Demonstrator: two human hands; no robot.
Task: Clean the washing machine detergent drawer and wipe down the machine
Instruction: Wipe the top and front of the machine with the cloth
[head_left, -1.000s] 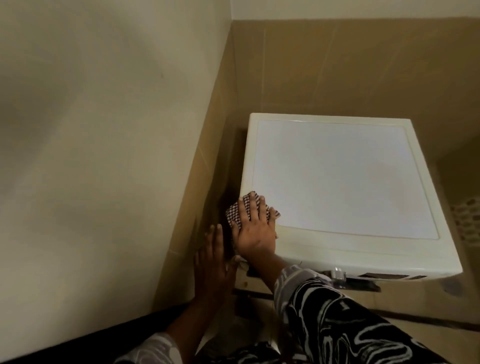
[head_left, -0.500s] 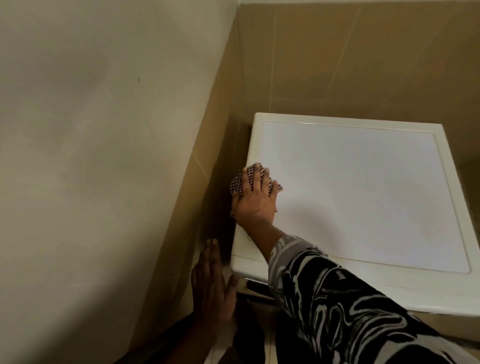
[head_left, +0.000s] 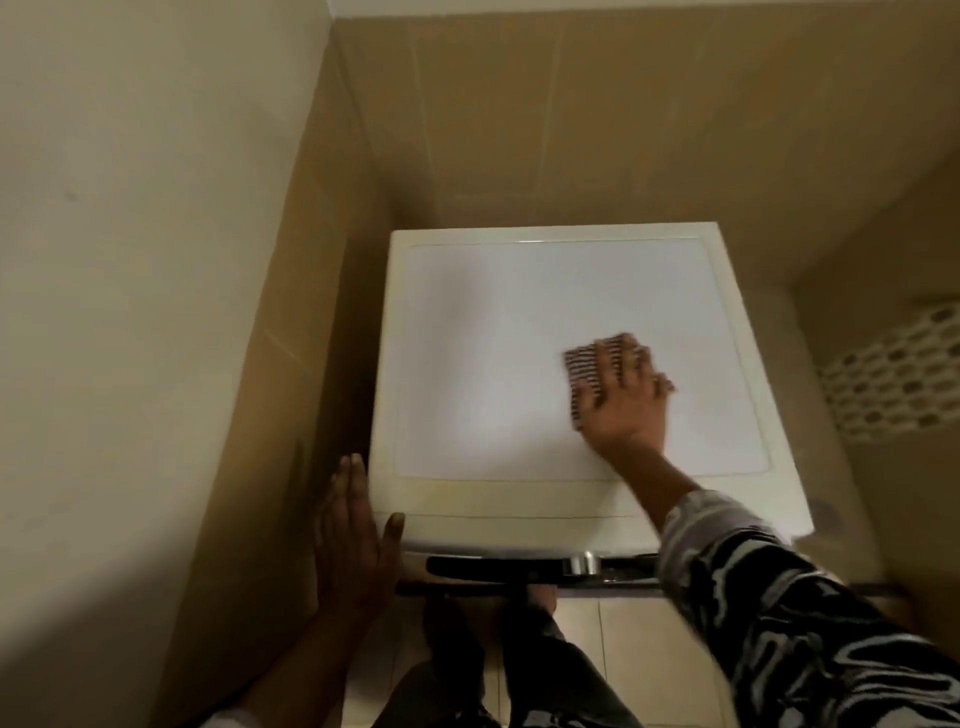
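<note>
The right hand (head_left: 626, 410) lies flat, fingers straight and spread, pressing a checked cloth (head_left: 581, 370) onto the top (head_left: 483, 364) of the machine (head_left: 519, 512). Nothing is clenched; the palm simply bears down. Hand and cloth are blurred. The cloth shows from under the fingers at 10 o'clock of the hand. Both sit at 3 o'clock from the top's centre, inside the pale rim.

The left hand (head_left: 349, 545) is released too. Its fingers lie straight against the machine's side at the 7 o'clock corner, and its thumb touches the front edge. A patterned black-and-white sleeve (head_left: 779, 613) runs from the right wrist toward 5 o'clock.

Under the front edge, at 6 o'clock, a dark panel (head_left: 493, 567) carries a shiny knob (head_left: 582, 564); the drawer cannot be made out. The machine stands in a corner, with plain wall (head_left: 156, 312) at 9 o'clock, tan tiles (head_left: 623, 130) at 12, a mosaic (head_left: 893, 374) strip at 3, and pale floor (head_left: 618, 654) at 6.
</note>
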